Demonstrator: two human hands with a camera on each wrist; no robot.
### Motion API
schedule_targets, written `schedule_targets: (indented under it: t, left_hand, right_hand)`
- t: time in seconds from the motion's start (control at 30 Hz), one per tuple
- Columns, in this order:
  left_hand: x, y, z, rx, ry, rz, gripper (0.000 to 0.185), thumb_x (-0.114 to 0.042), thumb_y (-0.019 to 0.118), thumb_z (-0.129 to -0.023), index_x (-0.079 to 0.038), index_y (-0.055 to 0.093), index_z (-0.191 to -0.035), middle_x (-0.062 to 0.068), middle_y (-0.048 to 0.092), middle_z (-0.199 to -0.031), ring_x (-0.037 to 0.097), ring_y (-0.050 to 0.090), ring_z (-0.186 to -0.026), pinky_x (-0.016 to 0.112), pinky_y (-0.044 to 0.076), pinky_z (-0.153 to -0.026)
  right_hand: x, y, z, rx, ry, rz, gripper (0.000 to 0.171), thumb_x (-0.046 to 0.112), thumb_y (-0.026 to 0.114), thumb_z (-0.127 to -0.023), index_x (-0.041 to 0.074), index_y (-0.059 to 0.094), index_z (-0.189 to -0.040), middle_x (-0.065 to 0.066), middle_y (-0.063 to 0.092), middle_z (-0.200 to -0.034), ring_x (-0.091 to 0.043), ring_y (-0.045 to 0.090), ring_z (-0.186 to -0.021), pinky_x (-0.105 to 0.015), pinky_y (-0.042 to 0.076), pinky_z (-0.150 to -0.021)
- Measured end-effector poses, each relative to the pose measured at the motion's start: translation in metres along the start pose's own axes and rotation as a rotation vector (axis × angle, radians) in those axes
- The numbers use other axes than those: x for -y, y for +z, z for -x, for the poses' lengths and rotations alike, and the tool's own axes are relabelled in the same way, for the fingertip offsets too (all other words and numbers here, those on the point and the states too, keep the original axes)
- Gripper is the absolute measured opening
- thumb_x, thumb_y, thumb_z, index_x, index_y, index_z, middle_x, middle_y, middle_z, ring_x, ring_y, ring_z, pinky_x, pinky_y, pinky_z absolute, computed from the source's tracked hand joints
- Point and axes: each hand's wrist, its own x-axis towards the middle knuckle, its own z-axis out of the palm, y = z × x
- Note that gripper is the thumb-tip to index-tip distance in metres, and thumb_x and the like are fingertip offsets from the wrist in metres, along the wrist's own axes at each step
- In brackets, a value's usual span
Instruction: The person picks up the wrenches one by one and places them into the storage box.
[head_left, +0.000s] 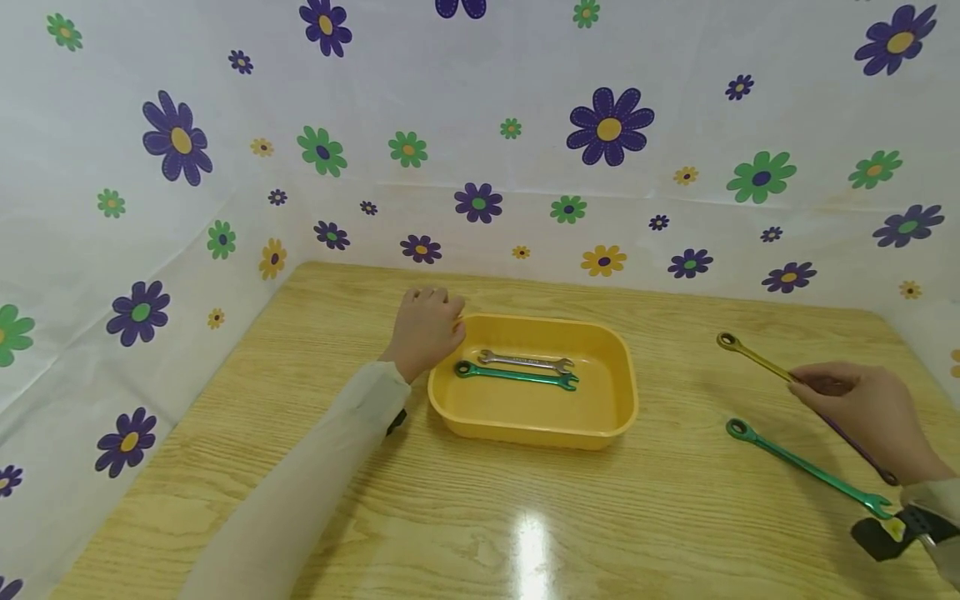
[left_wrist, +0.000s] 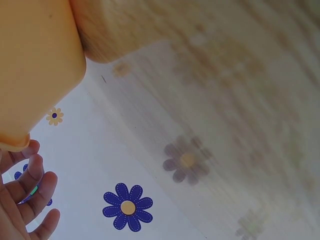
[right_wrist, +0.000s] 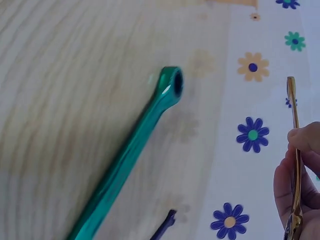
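The gold spanner sits at the right of the head view, its ring end up and to the left, its shaft running down into my right hand. My fingers are curled round the middle of the shaft; the right wrist view shows them pinching it, with the spanner edge-on at the right of that frame. Whether it is lifted clear of the table I cannot tell.

The shaft looks thin and slick, and I hold it well off its ring end, so I judge it could tip or slide out of my pinch. A purple tool pokes out below my hand, just beside it, and could get knocked. The long green spanner lies close below on the table and could be nudged too.

At the centre stands the yellow tray, with a silver spanner and a short green spanner lying inside, side by side. My left hand rests at the tray's upper left corner; its fingers look loosely curled against the rim.
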Motion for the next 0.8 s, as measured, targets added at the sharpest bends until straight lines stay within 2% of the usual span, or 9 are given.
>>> schedule_targets:
  t: [0.1, 0.23, 0.33, 0.4, 0.47, 0.53, 0.67, 0.8]
  left_hand:
    - [0.000, 0.000, 0.000, -0.013, 0.003, 0.000, 0.027, -0.030, 0.056, -0.088, -0.012, 0.064, -0.106, 0.010, 0.066, -0.099, 0.029, 0.061, -0.097, 0.047, 0.044, -0.094]
    - [0.001, 0.002, 0.001, -0.041, 0.009, 0.009, 0.025, -0.028, 0.057, -0.088, -0.012, 0.065, -0.105, 0.010, 0.066, -0.097, 0.029, 0.062, -0.095, 0.046, 0.045, -0.091]
    - [0.001, 0.002, 0.001, -0.051, 0.011, 0.012, 0.026, -0.028, 0.057, -0.087, -0.012, 0.066, -0.105, 0.010, 0.067, -0.097, 0.029, 0.062, -0.095, 0.046, 0.045, -0.090]
    - [0.001, 0.002, 0.001, -0.050, 0.011, 0.011, 0.026, -0.028, 0.057, -0.087, -0.012, 0.066, -0.105, 0.010, 0.067, -0.097, 0.029, 0.062, -0.095, 0.046, 0.045, -0.090]
    - [0.001, 0.002, 0.001, -0.045, 0.010, 0.009, 0.025, -0.028, 0.057, -0.087, -0.012, 0.066, -0.104, 0.010, 0.066, -0.097, 0.029, 0.062, -0.096, 0.046, 0.045, -0.090]
    - [0.001, 0.002, 0.001, -0.039, 0.008, 0.008, 0.024, -0.028, 0.057, -0.087, -0.012, 0.065, -0.103, 0.010, 0.066, -0.097, 0.029, 0.061, -0.096, 0.046, 0.045, -0.091]
    - [0.001, 0.002, 0.001, -0.036, 0.006, 0.011, 0.023, -0.029, 0.057, -0.087, -0.012, 0.064, -0.102, 0.010, 0.066, -0.096, 0.029, 0.061, -0.096, 0.046, 0.045, -0.091]
    - [0.001, 0.002, 0.001, -0.040, 0.008, 0.008, 0.024, -0.029, 0.057, -0.088, -0.012, 0.065, -0.102, 0.010, 0.066, -0.096, 0.029, 0.061, -0.095, 0.046, 0.045, -0.091]
  right_hand:
    - [0.019, -0.005, -0.002, 0.009, 0.007, -0.034, 0.021, 0.037, 0.070, -0.081, 0.021, 0.072, -0.096, 0.026, 0.065, -0.077, 0.018, 0.053, -0.064, -0.023, 0.048, -0.049]
    - [0.067, -0.023, 0.000, 0.046, -0.011, -0.085, 0.024, 0.023, 0.070, -0.083, 0.006, 0.072, -0.100, -0.008, 0.073, -0.085, 0.017, 0.052, -0.065, -0.023, 0.048, -0.049]
    - [0.097, -0.033, 0.002, 0.063, -0.027, -0.111, 0.023, 0.019, 0.068, -0.084, 0.002, 0.071, -0.100, 0.007, 0.070, -0.077, 0.019, 0.049, -0.065, -0.018, 0.045, -0.050]
    - [0.111, -0.037, 0.002, 0.064, -0.040, -0.128, 0.021, 0.017, 0.068, -0.084, 0.002, 0.072, -0.098, 0.025, 0.062, -0.073, 0.019, 0.049, -0.065, -0.016, 0.044, -0.051]
    - [0.121, -0.039, 0.001, 0.068, -0.061, -0.155, 0.020, 0.016, 0.068, -0.084, 0.001, 0.072, -0.097, 0.034, 0.055, -0.072, 0.018, 0.051, -0.065, -0.014, 0.044, -0.053]
    - [0.128, -0.039, 0.000, 0.068, -0.083, -0.172, 0.019, 0.016, 0.069, -0.084, 0.002, 0.072, -0.096, 0.034, 0.057, -0.073, 0.018, 0.052, -0.066, -0.012, 0.044, -0.054]
    - [0.138, -0.036, -0.004, 0.075, -0.118, -0.196, 0.019, 0.018, 0.070, -0.083, 0.004, 0.073, -0.095, 0.018, 0.067, -0.077, 0.018, 0.054, -0.068, -0.011, 0.044, -0.056]
    - [0.150, -0.032, -0.008, 0.081, -0.134, -0.201, 0.016, 0.016, 0.070, -0.083, 0.006, 0.073, -0.095, 0.018, 0.067, -0.080, 0.019, 0.054, -0.070, -0.011, 0.044, -0.057]
